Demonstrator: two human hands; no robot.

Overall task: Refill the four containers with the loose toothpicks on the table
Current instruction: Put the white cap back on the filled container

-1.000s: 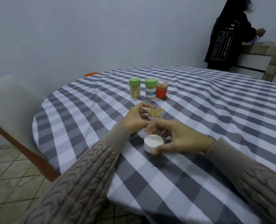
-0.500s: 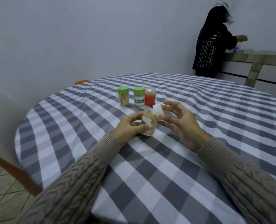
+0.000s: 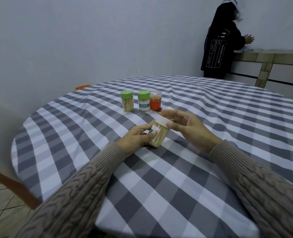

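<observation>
Now, in the head view, the round surface wears a soft cloth with grey and white checks, which hangs over the edge in small folds. Both sleeves are of thick beige cable knit.

Three small round containers stand upright in a row at the far side. The unlabelled green-lid container is clear plastic, and pale wooden toothpicks stand tightly in it. Just beside it, the labelled green-lid container has a white band with the word TOOTHPICK. The third, the orange container, touches it or nearly so; it has a clear top, and its contents are hard to see.

Nearer, the white-lid container is tilted, its white cap pointing away and to the right. It is a clear cylinder, packed full with toothpicks, with a white and green label on the side. The left hand holds its body, with the fingers curled around the lower part. The right hand pinches the cap between thumb and fingers.

Far behind, a person in a black garment stands at a tiled counter.
</observation>
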